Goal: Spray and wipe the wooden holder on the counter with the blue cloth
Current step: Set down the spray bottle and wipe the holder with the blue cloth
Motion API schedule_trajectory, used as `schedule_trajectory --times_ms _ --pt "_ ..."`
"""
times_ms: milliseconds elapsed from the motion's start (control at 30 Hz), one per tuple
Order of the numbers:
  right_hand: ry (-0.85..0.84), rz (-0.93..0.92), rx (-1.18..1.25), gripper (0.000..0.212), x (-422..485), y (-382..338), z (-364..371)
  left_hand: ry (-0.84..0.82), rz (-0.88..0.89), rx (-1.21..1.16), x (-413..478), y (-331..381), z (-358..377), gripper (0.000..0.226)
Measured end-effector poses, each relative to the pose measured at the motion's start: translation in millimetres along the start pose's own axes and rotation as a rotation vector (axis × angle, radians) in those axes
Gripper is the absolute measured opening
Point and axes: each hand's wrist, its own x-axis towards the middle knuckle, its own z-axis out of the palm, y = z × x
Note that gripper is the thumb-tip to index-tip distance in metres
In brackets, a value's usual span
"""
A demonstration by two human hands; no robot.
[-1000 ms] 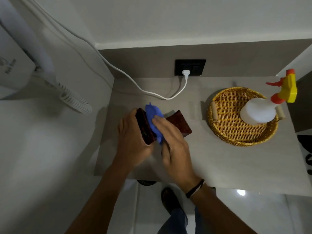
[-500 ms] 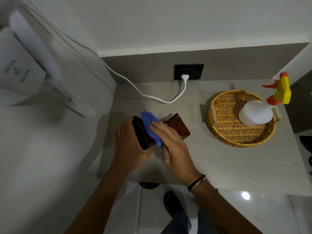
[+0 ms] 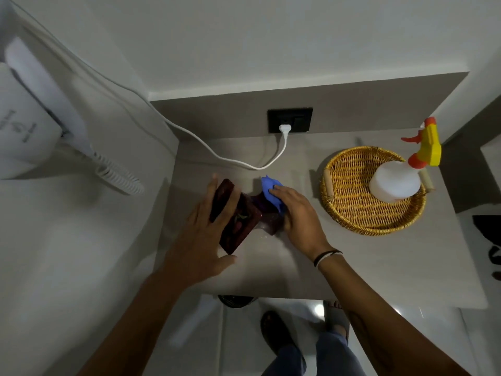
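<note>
Cloth [image 3: 272, 191] under right fingers [image 3: 282, 191], on holder [image 3: 238, 218].

The left hand [image 3: 202, 240] covers the holder's [image 3: 235, 221] left side, and the right hand [image 3: 298, 213] hides most of the cloth [image 3: 271, 189]. Whether that cloth touches the holder cannot be told. The white unit [image 3: 24, 131] on the left wall is cut off by the frame edge, its lettering too blurred to read.

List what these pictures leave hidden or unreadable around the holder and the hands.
- Head view: the wooden holder is partly covered by the left hand and right hand; its full shape is unclear.
- Most of the blue cloth lies under the right hand's fingers.
- The print on the white wall unit is too blurred to read.
- The spray bottle shows no legible label.
</note>
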Motion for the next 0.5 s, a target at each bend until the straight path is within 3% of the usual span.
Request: schedule_trajectory --times_ms 167,300,500 --pt "-0.022 -0.040 -0.011 0.056 3.9 0.4 -0.2 -0.024 0.037 0.146 9.5 0.1 -20.8 0.118" --pt "-0.005 -0.033 0.021 0.057 0.5 -0.7 -3.0 0.074 0.252 0.300 14.0 5.8 -27.8 0.078" --pt "0.122 -0.031 0.098 0.058 -11.2 3.8 -15.3 0.018 0.361 0.357 18.5 7.4 -24.7 0.092"
